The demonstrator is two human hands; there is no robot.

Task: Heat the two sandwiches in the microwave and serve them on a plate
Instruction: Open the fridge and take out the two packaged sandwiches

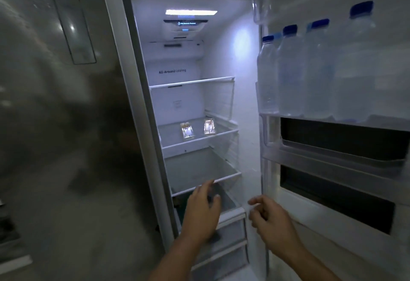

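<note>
Two sandwiches in clear wrapping, the left sandwich (187, 130) and the right sandwich (209, 127), lie side by side on the middle glass shelf (199, 139) of the open fridge. My left hand (203, 209) is raised in front of the lower shelves, fingers relaxed and holding nothing. Beside it my right hand (269, 215) hangs with loosely curled fingers near the inner edge of the fridge door, empty too. Both hands are well below the sandwiches.
The fridge door (332, 169) stands open on the right, with several water bottles (290, 74) in its upper bin. The other fridge shelves (192, 82) are bare, and drawers (230, 232) sit at the bottom. A closed steel freezer door (55, 125) fills the left.
</note>
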